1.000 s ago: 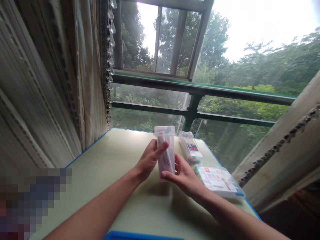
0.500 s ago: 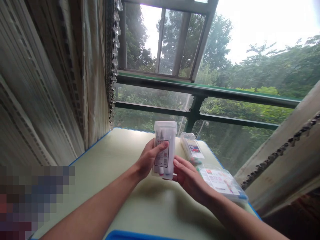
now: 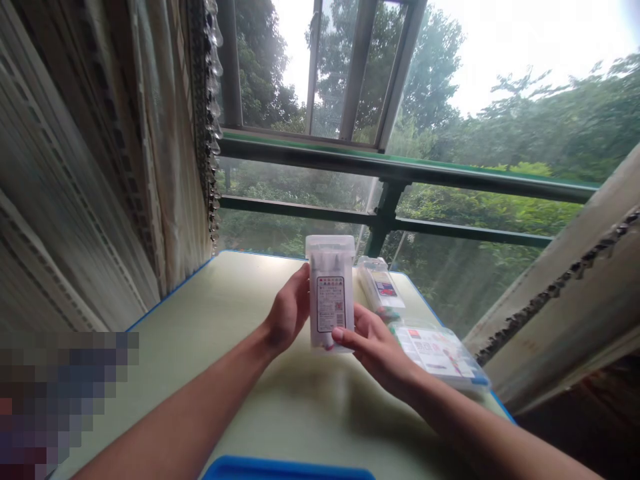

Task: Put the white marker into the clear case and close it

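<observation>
I hold a clear plastic box of markers (image 3: 330,293) upright above the pale green table (image 3: 235,313). Its printed label faces me. My left hand (image 3: 286,313) grips the box's left side, fingers wrapped behind it. My right hand (image 3: 373,347) holds the lower right corner, thumb across the front near the bottom. The box's cap is at the top and looks closed.
A second narrow clear box (image 3: 381,291) lies on the table just right of my hands. A flat wide case (image 3: 440,353) with a printed label lies nearer the right edge. A blue item (image 3: 285,469) shows at the bottom. Curtains hang at left and right, window railing ahead.
The box has been turned in my hands so its label side faces me squarely. My right hand shifted from under it to its lower right corner.
</observation>
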`<action>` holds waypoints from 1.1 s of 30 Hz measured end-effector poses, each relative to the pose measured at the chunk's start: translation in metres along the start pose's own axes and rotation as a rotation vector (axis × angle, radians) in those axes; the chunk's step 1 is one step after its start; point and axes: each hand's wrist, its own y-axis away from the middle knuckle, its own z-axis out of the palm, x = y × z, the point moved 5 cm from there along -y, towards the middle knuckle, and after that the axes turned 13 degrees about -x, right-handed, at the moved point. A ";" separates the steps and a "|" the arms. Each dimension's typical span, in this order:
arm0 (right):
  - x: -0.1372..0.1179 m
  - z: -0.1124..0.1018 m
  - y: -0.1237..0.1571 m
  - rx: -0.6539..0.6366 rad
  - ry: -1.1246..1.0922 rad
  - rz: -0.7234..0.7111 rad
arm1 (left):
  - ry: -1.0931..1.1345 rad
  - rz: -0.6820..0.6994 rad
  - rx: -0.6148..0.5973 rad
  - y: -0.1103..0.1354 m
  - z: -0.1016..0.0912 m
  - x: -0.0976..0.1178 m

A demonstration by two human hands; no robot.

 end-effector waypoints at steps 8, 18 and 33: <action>-0.004 0.011 0.003 -0.050 -0.081 0.012 | 0.000 -0.060 -0.062 0.005 0.008 0.002; -0.004 0.015 0.004 -0.050 -0.095 0.038 | 0.064 -0.044 -0.078 0.004 0.010 -0.001; 0.005 -0.013 0.007 0.220 0.344 0.171 | -0.185 0.015 -0.032 0.003 -0.006 -0.015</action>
